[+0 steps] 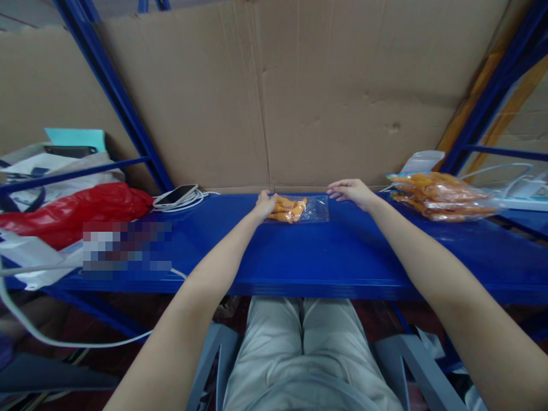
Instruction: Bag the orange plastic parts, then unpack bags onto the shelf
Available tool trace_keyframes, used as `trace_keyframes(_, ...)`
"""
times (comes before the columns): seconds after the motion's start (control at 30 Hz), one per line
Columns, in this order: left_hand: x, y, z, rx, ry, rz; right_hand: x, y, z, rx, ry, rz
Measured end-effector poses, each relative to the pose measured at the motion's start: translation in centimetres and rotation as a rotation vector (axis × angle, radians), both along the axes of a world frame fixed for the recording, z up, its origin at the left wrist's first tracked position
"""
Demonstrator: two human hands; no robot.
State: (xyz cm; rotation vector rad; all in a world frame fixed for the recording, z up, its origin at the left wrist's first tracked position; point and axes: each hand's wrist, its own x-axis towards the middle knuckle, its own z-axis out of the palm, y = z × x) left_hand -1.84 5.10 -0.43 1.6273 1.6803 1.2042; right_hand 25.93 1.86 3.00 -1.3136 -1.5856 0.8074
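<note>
Clear pouch [299, 209], counter's back edge: light, limp, slippery; left hand [265, 204] pinches its end, right hand [353, 191] open beside.

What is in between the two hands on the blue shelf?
A clear bag of orange snacks, seen in the head view. The left hand touches its left end; the right hand is at its right end.

Blue metal shelf [325, 257] as work surface; flattened cardboard sheet [299, 91] as back wall behind it; blue diagonal braces [115, 97] left and right; dark floor [107, 319] below; dim, even light
</note>
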Motion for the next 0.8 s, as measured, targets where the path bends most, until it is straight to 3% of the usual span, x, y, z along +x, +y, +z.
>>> trace_keyframes(0.1, 0.1, 0.3, -0.2, 0.009, 0.010, 0.019, 2.0, 0.6, 0.2, 0.091, -0.183, -0.228)
trace_keyframes(0.2, 0.1, 0.4, -0.2, 0.002, 0.016, 0.029, 3.6, 0.7, -0.2, 0.173, -0.626, -0.448)
trace_keyframes(0.33, 0.1, 0.3, -0.1, -0.002, 0.016, 0.022, 4.8, 0.6, -1.0, 0.072, -0.999, -0.514)
trace_keyframes(0.47, 0.1, 0.2, 0.0, -0.006, 0.021, 0.019, 5.5, 0.6, -1.5, -0.082, -1.050, -0.459)
trace_keyframes(0.7, 0.2, 0.0, 0.1, -0.014, 0.032, 0.013, 5.9, 1.0, -0.8, -0.129, -1.016, -0.483)
trace_keyframes(0.8, 0.2, -0.2, 0.2, -0.010, 0.034, 0.016, 5.3, 0.8, -0.2, -0.105, -0.903, -0.489)
